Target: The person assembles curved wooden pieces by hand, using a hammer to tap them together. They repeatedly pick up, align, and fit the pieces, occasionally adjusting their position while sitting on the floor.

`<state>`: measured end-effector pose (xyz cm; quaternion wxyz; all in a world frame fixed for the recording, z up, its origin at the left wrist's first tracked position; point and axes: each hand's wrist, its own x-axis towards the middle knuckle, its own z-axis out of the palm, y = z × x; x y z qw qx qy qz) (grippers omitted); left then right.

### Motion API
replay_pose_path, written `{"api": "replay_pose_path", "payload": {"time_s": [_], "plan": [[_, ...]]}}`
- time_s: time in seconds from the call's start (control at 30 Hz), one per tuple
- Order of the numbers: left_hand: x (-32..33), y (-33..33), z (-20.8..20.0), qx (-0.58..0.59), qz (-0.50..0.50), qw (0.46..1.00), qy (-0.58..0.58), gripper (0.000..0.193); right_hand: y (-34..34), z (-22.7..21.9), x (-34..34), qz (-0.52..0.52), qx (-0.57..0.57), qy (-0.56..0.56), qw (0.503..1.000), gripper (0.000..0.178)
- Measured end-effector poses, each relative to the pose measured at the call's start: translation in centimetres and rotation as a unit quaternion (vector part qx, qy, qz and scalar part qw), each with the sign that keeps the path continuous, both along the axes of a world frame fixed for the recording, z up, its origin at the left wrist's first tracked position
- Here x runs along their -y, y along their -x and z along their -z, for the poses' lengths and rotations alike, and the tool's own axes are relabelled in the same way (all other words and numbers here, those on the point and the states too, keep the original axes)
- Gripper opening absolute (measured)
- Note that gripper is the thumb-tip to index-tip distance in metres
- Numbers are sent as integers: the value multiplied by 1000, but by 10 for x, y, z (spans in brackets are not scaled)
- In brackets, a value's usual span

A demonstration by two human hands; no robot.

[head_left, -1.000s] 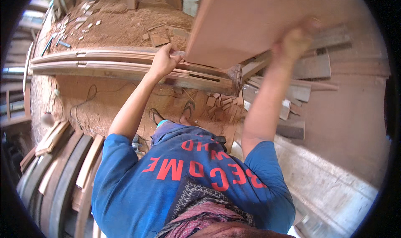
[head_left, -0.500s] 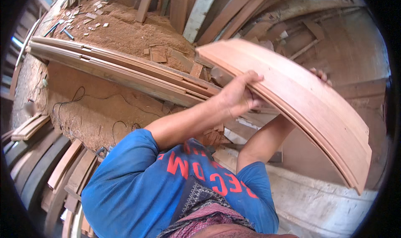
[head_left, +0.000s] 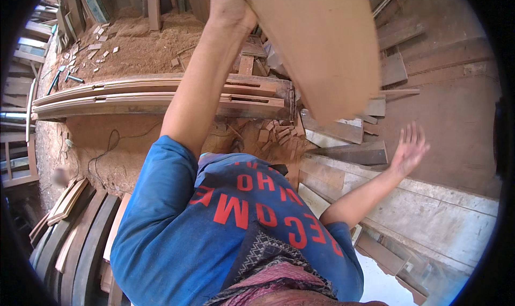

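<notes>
My left hand [head_left: 229, 6] is raised at the upper middle, closed on the edge of a broad, smooth wooden board [head_left: 322, 43]. Its fingers are partly hidden, and the top of the board runs out of view. The pale brown face is turned toward me, and its lower end hangs in front of the work area, slightly blurred. Off to the right, my right hand [head_left: 410, 151] is apart from the board, fingers spread and holding nothing.
Long grooved wooden pieces [head_left: 134, 99] lie on a bench at the left. Sawdust [head_left: 145, 43] and small offcuts cover the ground behind it. Curved planks [head_left: 94, 241] are stacked at lower left. A long pale beam [head_left: 429, 212] runs along the right, near loose boards [head_left: 343, 129].
My left hand has lifted the board up and turned it, so its lower end now points toward me. My right hand has let go of it and moved down and outward.
</notes>
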<state>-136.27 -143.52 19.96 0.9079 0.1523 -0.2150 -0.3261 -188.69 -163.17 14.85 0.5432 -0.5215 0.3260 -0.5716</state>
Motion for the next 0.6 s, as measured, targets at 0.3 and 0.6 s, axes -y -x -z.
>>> {"api": "replay_pose_path", "payload": {"time_s": [0.3,0.6], "plan": [[-29,24,28,127,-1,987,-99,42,-278,-19,-45,-260,-350,169,884,99],[-36,-2,105,263,-34,948,-177,52,-289,51,-65,-322,-261,96,905,64]]}}
